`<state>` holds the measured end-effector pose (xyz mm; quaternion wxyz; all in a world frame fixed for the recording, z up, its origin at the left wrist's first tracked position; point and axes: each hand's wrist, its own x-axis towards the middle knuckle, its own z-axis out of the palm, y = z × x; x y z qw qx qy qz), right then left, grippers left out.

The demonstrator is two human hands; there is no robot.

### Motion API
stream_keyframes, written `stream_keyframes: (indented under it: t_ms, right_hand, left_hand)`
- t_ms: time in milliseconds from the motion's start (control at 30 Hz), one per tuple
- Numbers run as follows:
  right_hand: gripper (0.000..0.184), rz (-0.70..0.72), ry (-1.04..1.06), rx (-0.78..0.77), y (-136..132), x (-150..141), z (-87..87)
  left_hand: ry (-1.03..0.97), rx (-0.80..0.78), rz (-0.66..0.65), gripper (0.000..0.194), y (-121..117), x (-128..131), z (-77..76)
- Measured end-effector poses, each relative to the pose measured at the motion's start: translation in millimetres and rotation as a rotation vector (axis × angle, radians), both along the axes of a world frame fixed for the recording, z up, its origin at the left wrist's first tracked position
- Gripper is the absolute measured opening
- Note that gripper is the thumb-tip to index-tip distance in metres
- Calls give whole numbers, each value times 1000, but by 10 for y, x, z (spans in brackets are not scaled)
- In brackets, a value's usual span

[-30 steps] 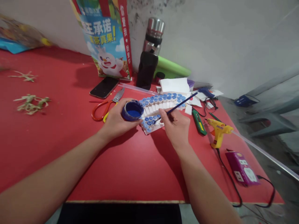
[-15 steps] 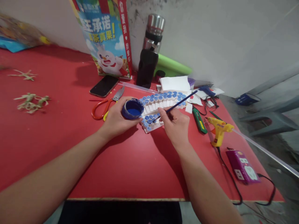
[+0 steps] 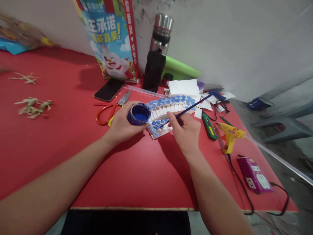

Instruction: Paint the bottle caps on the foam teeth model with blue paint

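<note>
In my left hand is a small jar of dark blue paint, gripped round its side and tilted toward me. Between the fingers of my right hand I pinch a thin blue paintbrush, its tip low over a white model. That model has rows of small round pieces with blue tops and a row of white strips between them. Some front pieces look darker and wet. My right hand hides part of the model's near right side.
Orange-handled scissors and a phone lie left of the model. A green utility knife, yellow glue gun and purple power box with cords are on the right. Behind stand a printed bag and steel bottle.
My right hand and the paintbrush have shifted slightly to the right, and the tip has moved a little off the dark front piece. My left hand holds the jar in about the same place.
</note>
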<state>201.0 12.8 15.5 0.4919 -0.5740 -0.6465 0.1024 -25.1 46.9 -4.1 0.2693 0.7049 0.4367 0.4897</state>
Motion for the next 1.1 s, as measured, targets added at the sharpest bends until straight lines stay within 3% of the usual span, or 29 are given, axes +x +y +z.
stream_keyframes:
  t_ms: [267, 467, 667, 833, 1100]
  right_hand:
    - [34, -51, -37, -5, 20, 33, -1]
    - [34, -8, 5, -48, 26, 26, 10]
    - [36, -89, -25, -21, 40, 70, 19]
    - [39, -31, 32, -48, 39, 61, 36]
    - [35, -68, 33, -24, 72, 97, 26]
  left_hand:
    - [11, 6, 7, 53, -7, 4, 9]
    - [12, 9, 3, 53, 3, 2, 3]
    - [20, 11, 11, 52, -3, -1, 1]
    - [28, 13, 17, 52, -5, 3, 9]
    - [29, -5, 19, 53, -6, 8, 15]
